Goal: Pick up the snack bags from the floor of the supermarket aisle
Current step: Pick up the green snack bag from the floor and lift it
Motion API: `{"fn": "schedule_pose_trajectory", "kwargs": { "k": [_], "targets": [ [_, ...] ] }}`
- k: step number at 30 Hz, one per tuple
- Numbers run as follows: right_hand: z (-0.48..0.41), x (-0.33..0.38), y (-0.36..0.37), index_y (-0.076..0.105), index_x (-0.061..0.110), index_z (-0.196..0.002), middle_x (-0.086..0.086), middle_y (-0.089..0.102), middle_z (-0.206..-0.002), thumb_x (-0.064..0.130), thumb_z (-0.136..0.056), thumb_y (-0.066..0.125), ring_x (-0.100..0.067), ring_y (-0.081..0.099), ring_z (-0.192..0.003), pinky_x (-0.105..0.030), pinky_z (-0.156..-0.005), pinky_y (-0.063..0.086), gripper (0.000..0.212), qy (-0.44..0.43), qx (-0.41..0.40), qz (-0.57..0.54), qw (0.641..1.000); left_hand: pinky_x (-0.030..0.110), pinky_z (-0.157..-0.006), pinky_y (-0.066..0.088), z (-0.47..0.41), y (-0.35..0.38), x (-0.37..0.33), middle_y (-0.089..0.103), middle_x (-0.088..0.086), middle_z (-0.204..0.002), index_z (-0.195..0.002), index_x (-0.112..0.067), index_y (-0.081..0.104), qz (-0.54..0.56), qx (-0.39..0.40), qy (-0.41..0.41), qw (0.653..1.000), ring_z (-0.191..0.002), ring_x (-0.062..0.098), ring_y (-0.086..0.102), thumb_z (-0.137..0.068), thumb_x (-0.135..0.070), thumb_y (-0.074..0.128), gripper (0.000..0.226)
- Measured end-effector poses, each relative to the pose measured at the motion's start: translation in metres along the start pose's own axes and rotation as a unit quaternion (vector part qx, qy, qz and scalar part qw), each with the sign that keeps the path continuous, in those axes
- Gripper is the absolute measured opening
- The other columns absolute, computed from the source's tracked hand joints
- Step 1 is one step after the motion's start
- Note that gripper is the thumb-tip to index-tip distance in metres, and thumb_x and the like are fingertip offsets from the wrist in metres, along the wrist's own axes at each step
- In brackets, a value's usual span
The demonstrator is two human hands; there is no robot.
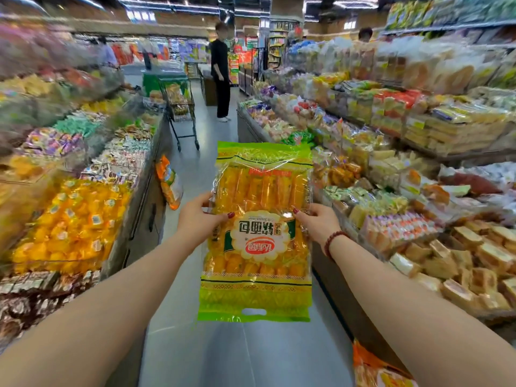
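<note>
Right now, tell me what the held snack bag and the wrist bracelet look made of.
Snack bag: thin clear plastic film, glossy, with printed green bands. Glare streaks, wrinkles and the yellow pieces showing through all point to that. Bracelet: smooth, dark red round beads, slightly shiny. They could be wood or stone; the look leaves it open.

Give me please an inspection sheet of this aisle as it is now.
Surface: grey floor.
Job's things: green snack bag held up, print upside down; orange bag leaning at the floor's left edge; second orange bag at bottom right.
Clutter: shopping cart standing ahead.
Grippers: left hand and right hand each pinch a side of the green snack bag.
Cables: nothing seen.
Surroundings: stocked shelves on both sides; person in black beyond the cart.
</note>
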State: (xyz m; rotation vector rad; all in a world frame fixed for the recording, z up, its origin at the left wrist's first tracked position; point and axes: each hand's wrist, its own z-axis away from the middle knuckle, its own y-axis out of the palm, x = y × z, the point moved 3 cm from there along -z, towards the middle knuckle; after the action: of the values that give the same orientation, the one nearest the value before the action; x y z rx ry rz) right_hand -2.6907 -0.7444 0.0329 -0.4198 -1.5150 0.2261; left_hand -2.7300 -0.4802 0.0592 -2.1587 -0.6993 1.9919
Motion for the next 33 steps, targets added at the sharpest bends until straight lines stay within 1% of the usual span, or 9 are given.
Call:
{"fn": "schedule_pose_trajectory", "kwargs": {
  "k": [2, 4, 7, 11, 15, 19, 24, 28, 33],
  "targets": [
    [-0.054, 0.009, 0.012, 0.066, 0.004, -0.101, -0.004, 0.061, -0.08, 0.031, -0.087, 0.065, -0.017, 0.055, -0.065, -0.034, -0.061, 0.052, 0.031, -0.017, 0.014, -0.002, 1.0, 0.024, -0.064, 0.05, -0.047, 0.007, 0.003, 0.066, 0.003, -0.107, -0.118, -0.02, 0.064, 0.002, -0.016, 0.006, 1.0, -0.084, 0.013, 0.062, -0.073, -0.021, 0.081, 0.048],
    [-0.107, 0.018, 0.023, 0.066, 0.002, -0.087, -0.006, 0.058, -0.072, 0.031, -0.085, 0.067, -0.019, 0.054, -0.061, -0.042, -0.065, 0.054, 0.029, -0.028, 0.02, 0.007, 0.999, 0.019, -0.06, 0.045, -0.093, 0.013, 0.002, 0.067, 0.002, -0.104, -0.109, -0.021, 0.065, -0.006, -0.029, 0.006, 1.0, -0.078, 0.007, 0.059, -0.074, -0.021, 0.081, 0.038],
    [-0.177, 0.032, 0.037, 0.064, -0.004, -0.094, -0.01, 0.058, -0.075, 0.029, -0.086, 0.066, -0.02, 0.054, -0.061, -0.042, -0.066, 0.054, 0.034, -0.024, 0.041, 0.004, 0.999, 0.017, -0.058, 0.045, -0.158, 0.021, 0.001, 0.066, 0.002, -0.104, -0.103, -0.022, 0.062, -0.017, -0.04, -0.006, 0.999, -0.074, 0.006, 0.059, -0.075, -0.02, 0.08, 0.033],
    [-0.259, 0.051, 0.056, 0.064, 0.008, -0.077, -0.005, 0.055, -0.066, 0.027, -0.087, 0.065, -0.021, 0.052, -0.061, -0.045, -0.066, 0.054, 0.022, -0.037, 0.065, 0.013, 0.997, 0.008, -0.048, 0.043, -0.236, 0.027, 0.002, 0.067, 0.006, -0.103, -0.109, -0.016, 0.064, -0.022, -0.048, -0.008, 0.999, -0.068, 0.004, 0.057, -0.075, -0.017, 0.079, 0.037],
    [-0.342, 0.062, 0.084, 0.064, 0.011, -0.079, 0.001, 0.053, -0.064, 0.028, -0.085, 0.067, -0.018, 0.051, -0.059, -0.041, -0.067, 0.053, 0.018, -0.04, 0.071, 0.014, 0.997, 0.013, -0.054, 0.045, -0.32, 0.029, 0.014, 0.066, 0.001, -0.103, -0.116, -0.019, 0.062, -0.017, -0.057, -0.011, 0.998, -0.074, 0.004, 0.059, -0.073, -0.018, 0.081, 0.046],
    [-0.428, 0.076, 0.121, 0.061, 0.014, -0.079, 0.002, 0.053, -0.064, 0.028, -0.086, 0.067, -0.016, 0.051, -0.055, -0.035, -0.06, 0.051, 0.017, -0.046, 0.071, 0.007, 0.996, 0.012, -0.054, 0.042, -0.413, 0.027, 0.029, 0.063, -0.008, -0.091, -0.106, -0.024, 0.061, -0.022, -0.055, -0.001, 0.998, -0.072, 0.001, 0.057, -0.074, -0.019, 0.081, 0.039],
    [-0.542, 0.107, 0.169, 0.063, 0.002, -0.085, -0.007, 0.053, -0.068, 0.027, -0.088, 0.065, -0.017, 0.049, -0.056, -0.029, -0.052, 0.046, 0.025, -0.045, 0.07, 0.017, 0.996, 0.034, -0.069, 0.057, -0.545, 0.018, 0.052, 0.069, 0.002, -0.105, -0.111, -0.021, 0.065, -0.017, -0.065, -0.006, 0.998, -0.08, 0.015, 0.067, -0.07, -0.023, 0.083, 0.044],
    [-0.629, 0.134, 0.198, 0.064, -0.003, -0.091, -0.006, 0.055, -0.066, 0.025, -0.088, 0.066, -0.017, 0.05, -0.059, -0.031, -0.057, 0.045, 0.029, -0.042, 0.064, 0.011, 0.997, 0.017, -0.055, 0.045, -0.642, 0.014, 0.052, 0.067, -0.003, -0.104, -0.114, -0.022, 0.065, -0.016, -0.053, -0.003, 0.998, -0.074, 0.006, 0.064, -0.073, -0.023, 0.082, 0.044],
    [-0.736, 0.163, 0.233, 0.067, 0.012, -0.091, -0.004, 0.058, -0.067, 0.027, -0.087, 0.066, -0.018, 0.054, -0.062, -0.042, -0.067, 0.055, 0.015, -0.076, 0.064, 0.025, 0.995, 0.019, -0.062, 0.051, -0.752, 0.014, 0.058, 0.068, -0.011, -0.086, -0.091, -0.035, 0.063, 0.007, -0.051, 0.013, 0.999, -0.076, 0.01, 0.065, -0.073, -0.014, 0.081, 0.033]
  ]
}}
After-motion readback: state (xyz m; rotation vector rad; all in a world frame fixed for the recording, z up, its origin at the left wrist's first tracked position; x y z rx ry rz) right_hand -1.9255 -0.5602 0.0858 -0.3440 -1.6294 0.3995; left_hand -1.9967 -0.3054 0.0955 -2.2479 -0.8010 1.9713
